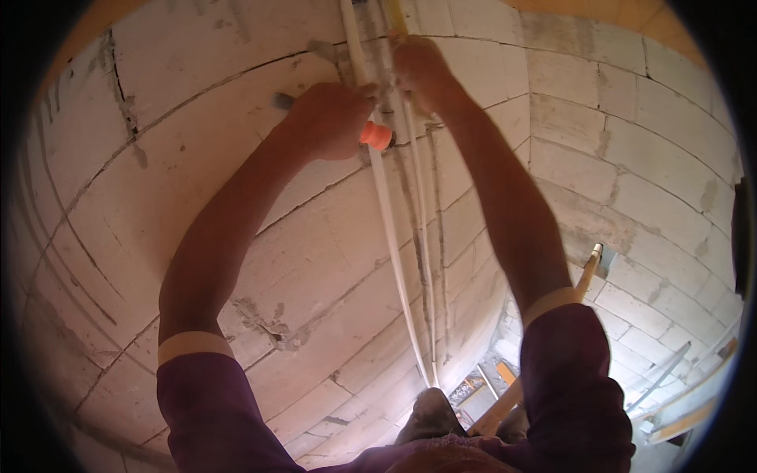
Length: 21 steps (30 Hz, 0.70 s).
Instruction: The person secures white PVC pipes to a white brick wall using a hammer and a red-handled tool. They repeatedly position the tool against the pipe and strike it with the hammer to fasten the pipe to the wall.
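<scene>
High on the block wall, my left hand [327,118] is closed around a tool with an orange handle [377,135]. The handle's dark-tipped end sticks out on the right of the fist, and a short grey end shows on the left; its kind is hidden by the hand. The fingers are beside a long white pipe [388,213] running down the wall. To the right, my right hand [424,72] is curled closed at a thinner white pipe [423,213]. A yellowish strip [394,14] shows just above it. The fingers' contents are blurred and partly hidden.
Both pipes run along a chased groove [408,177] in the pale block wall [315,244]. Another block wall [631,158] meets it at the right. A wooden beam [498,406] and scattered material lie far below, beside my knee [430,410]. Boards [694,418] stand at the lower right.
</scene>
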Each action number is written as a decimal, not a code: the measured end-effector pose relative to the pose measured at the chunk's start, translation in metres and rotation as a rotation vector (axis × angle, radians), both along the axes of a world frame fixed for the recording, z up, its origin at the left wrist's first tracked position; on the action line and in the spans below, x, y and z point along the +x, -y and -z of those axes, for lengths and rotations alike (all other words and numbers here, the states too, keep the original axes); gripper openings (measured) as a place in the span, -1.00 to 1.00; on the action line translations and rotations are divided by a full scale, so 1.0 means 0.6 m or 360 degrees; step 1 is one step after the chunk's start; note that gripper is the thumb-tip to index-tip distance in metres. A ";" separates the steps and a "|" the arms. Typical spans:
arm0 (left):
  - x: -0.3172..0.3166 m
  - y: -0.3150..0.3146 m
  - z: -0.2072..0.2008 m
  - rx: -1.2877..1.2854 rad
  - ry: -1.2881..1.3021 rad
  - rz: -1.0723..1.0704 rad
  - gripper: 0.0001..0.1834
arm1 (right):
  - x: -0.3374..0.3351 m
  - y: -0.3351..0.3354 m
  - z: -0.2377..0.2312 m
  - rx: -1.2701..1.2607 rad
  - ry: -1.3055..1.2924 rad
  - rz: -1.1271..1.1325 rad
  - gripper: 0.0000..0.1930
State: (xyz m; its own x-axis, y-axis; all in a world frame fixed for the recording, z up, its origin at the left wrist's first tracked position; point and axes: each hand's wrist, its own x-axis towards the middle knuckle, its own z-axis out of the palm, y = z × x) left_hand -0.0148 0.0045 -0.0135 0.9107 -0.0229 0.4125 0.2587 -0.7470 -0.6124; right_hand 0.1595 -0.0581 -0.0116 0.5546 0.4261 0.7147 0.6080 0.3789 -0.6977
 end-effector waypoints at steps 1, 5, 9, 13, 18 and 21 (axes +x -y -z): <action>0.000 0.005 -0.003 -0.0087 0.0011 -0.0034 -0.33 | -0.035 0.010 -0.006 0.0040 -0.0317 -0.0117 -0.65; 0.006 0.011 0.002 -0.0162 0.0055 0.0029 -0.36 | 0.039 -0.017 0.025 0.0072 0.0320 0.0274 -0.56; 0.020 0.030 0.002 -0.0085 -0.0095 -0.0135 -0.42 | -0.052 0.207 0.096 -0.0550 0.0031 0.0204 -0.53; 0.022 -0.005 0.004 -0.0006 -0.0060 0.0006 -0.48 | 0.076 0.367 0.286 -0.0514 -0.0614 0.0249 -0.63; 0.030 0.006 -0.002 -0.0038 -0.0147 -0.0193 -0.55 | 0.106 0.539 0.365 -0.0362 -0.1069 0.0453 -0.62; 0.036 0.008 0.004 -0.0082 -0.0109 -0.0108 -0.56 | 0.042 0.558 0.416 -0.0234 -0.1234 0.0410 -0.59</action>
